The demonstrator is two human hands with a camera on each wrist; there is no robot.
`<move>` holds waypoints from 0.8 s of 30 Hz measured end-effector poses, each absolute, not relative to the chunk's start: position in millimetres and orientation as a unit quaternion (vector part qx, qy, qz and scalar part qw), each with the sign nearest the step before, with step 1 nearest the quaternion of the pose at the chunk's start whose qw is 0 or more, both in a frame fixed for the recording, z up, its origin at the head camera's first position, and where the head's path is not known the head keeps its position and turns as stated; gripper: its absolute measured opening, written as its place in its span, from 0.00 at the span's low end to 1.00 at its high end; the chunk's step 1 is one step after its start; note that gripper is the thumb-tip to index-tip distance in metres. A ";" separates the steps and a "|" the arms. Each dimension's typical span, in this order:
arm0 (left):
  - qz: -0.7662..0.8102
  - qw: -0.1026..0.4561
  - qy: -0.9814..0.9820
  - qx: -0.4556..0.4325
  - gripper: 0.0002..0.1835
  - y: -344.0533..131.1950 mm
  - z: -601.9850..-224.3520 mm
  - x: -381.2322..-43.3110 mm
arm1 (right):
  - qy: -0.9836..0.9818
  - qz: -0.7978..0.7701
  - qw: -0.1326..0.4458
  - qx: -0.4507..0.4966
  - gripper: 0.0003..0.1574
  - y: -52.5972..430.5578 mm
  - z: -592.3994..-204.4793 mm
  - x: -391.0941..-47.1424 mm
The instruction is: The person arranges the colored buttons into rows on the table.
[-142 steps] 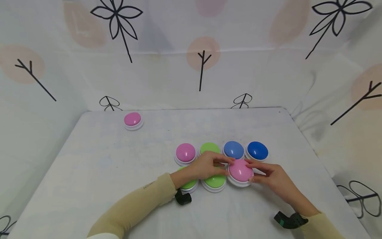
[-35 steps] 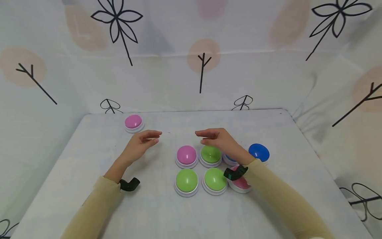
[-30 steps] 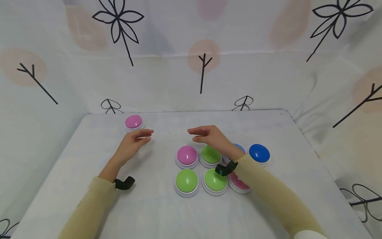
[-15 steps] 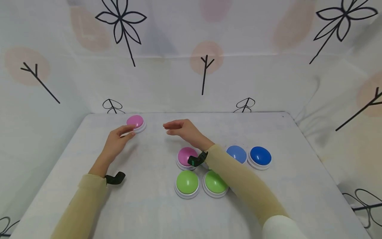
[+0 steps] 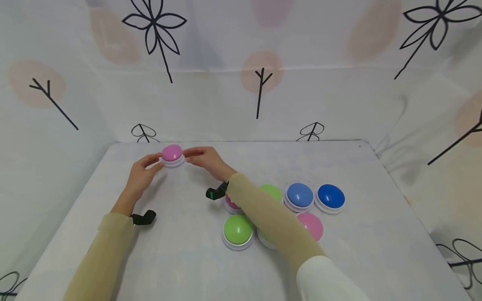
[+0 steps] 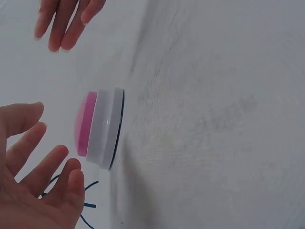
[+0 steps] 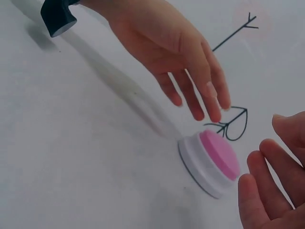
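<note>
A pink push button with a domed top and a white round base sits near the table's far left edge. My left hand is at its left side, fingers loosely spread. From the other side my right hand reaches in, its fingertips close to the base. Both wrist views show the pink button standing between the hands, with gaps between it and the fingers. In the right wrist view the left hand is above the button, and the right hand is at the right edge.
Right of centre sit more push buttons: green, light blue, dark blue and pink. The right sleeve crosses over this group and partly hides several. A patterned cloth wall rises behind the white table.
Both hands have left the button group, where they held a pink button at its right. They moved to the far left, the right hand travelling leftward, and now flank the lone pink button.
</note>
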State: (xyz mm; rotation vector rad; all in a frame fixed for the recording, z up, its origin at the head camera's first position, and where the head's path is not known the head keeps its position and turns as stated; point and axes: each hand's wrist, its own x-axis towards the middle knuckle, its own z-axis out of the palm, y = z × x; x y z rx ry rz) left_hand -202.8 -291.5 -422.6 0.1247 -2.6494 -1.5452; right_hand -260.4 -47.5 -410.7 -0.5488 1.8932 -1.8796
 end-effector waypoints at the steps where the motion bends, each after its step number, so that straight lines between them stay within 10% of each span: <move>1: -0.504 0.035 -0.862 0.044 0.27 -292.7 -423.0 -204.2 | 0.677 -0.680 0.206 -0.193 0.22 -53.0 -411.7 -261.9; 24: -0.524 0.004 -0.847 0.090 0.31 -298.4 -432.4 -224.6 | 0.748 -0.648 0.032 -0.140 0.22 -102.8 -457.7 -267.3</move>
